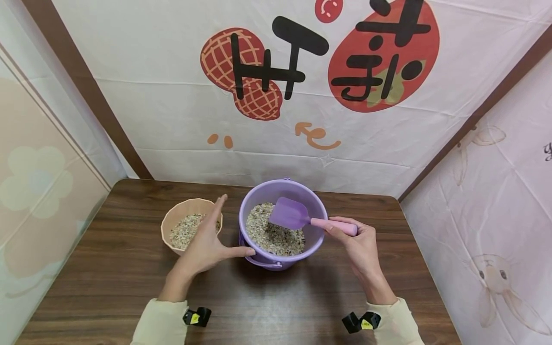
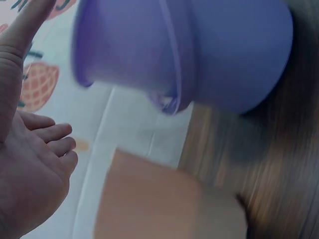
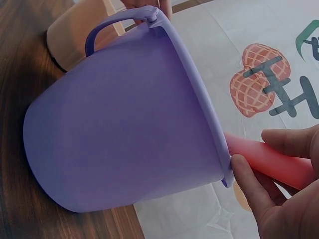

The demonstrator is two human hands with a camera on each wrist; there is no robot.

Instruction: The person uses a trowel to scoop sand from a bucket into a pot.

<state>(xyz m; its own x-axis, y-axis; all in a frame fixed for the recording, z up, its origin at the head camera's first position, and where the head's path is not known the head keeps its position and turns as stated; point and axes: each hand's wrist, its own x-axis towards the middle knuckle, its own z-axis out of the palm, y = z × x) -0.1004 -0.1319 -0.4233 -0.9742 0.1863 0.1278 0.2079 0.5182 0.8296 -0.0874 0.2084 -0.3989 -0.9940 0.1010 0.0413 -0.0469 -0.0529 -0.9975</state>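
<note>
A purple bucket [image 1: 270, 190] stands on the table, partly filled with coarse sand-like grit [image 1: 280, 242]. My right hand [image 1: 360, 244] grips the pink handle of a small shovel [image 1: 288, 213], thumb and fingers around it at the bucket's right rim. The shovel's purple blade is over the grit inside the bucket. My left hand [image 1: 204, 247] is spread between the bucket and a peach-coloured bowl [image 1: 171, 216], which also contains grit [image 1: 184, 232]. The left thumb reaches the bucket's near-left rim, while the straight fingers overlap the bowl's right side in the head view.
The bucket's handle [image 1: 263, 263] hangs down at its front left. Beneath everything is a dark wooden table [image 1: 276, 311]. A printed cloth [image 1: 181, 129] rises behind the table's back edge, with more cloth panels at both sides.
</note>
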